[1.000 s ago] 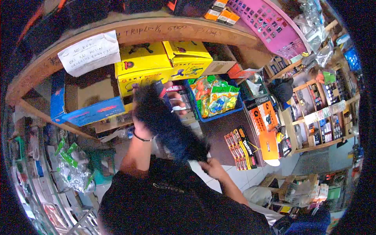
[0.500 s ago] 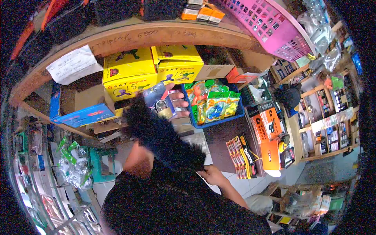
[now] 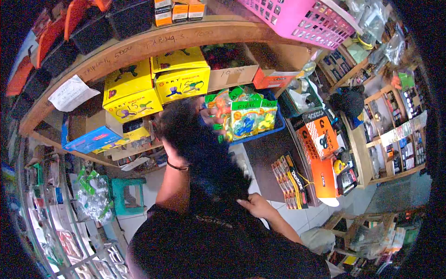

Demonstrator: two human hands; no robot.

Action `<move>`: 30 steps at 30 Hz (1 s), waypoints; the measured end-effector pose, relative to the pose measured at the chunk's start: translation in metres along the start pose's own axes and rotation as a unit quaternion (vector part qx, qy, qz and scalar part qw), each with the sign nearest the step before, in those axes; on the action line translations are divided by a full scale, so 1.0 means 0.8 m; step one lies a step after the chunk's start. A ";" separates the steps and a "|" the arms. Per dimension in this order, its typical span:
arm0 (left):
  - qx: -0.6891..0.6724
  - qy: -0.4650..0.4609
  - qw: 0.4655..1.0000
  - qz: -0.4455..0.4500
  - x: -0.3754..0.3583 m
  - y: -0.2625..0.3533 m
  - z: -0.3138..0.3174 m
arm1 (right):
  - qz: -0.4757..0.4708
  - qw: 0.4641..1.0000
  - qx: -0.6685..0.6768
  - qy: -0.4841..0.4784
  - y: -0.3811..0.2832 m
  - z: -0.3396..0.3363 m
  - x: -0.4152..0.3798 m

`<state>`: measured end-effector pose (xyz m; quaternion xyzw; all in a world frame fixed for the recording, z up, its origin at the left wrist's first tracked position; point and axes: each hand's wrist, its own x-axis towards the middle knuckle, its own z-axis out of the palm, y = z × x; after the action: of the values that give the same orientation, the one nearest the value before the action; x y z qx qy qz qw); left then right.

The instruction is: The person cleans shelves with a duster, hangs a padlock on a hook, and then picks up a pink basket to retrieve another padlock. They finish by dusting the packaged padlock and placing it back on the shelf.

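Observation:
Dark hair fills the middle of the head view and covers much of my left hand [image 3: 214,117]. Its curled fingers show at the left edge of a blue bin [image 3: 258,135]. Only a dark bluish sliver of the padlock pack [image 3: 203,120] shows by these fingers; the rest is hidden. Green-topped packets [image 3: 252,122] with blue and yellow pieces fill the bin. Lower down, my right hand [image 3: 256,205] is closed beside the hair and dark shirt; what it holds, if anything, cannot be made out.
Two yellow boxes [image 3: 182,83] stand on the shelf behind the bin, under a wooden ledge [image 3: 204,31]. A blue open carton [image 3: 93,139] sits to the left. On the right are orange boxes [image 3: 321,135] and a pink basket [image 3: 320,23]. A green stool [image 3: 127,197] stands below.
The view has shifted and turned. My left hand, with the padlock pack plainly visible before, is now closer to the packets and mostly behind hair. My right hand stays low.

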<state>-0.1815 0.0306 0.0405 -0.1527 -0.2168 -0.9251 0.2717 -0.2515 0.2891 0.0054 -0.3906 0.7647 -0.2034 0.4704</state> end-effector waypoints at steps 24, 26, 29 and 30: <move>-0.013 0.148 0.988 0.032 0.023 0.005 0.016 | 0.062 0.995 0.039 0.062 0.013 -0.022 0.016; 0.024 -0.006 1.000 -0.012 0.020 0.009 0.010 | -0.025 0.999 0.018 0.035 -0.009 -0.028 0.008; -0.059 0.071 0.996 0.001 0.033 0.014 0.029 | -0.073 0.985 0.079 0.132 -0.008 -0.019 0.012; -0.100 0.179 0.977 0.057 0.034 0.017 0.055 | -0.042 0.982 0.110 0.148 -0.011 -0.019 0.012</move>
<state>-0.1884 0.0303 0.0934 -0.0231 -0.0618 -0.9373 0.3422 -0.2638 0.2752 0.0128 -0.3339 0.7817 -0.3615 0.3831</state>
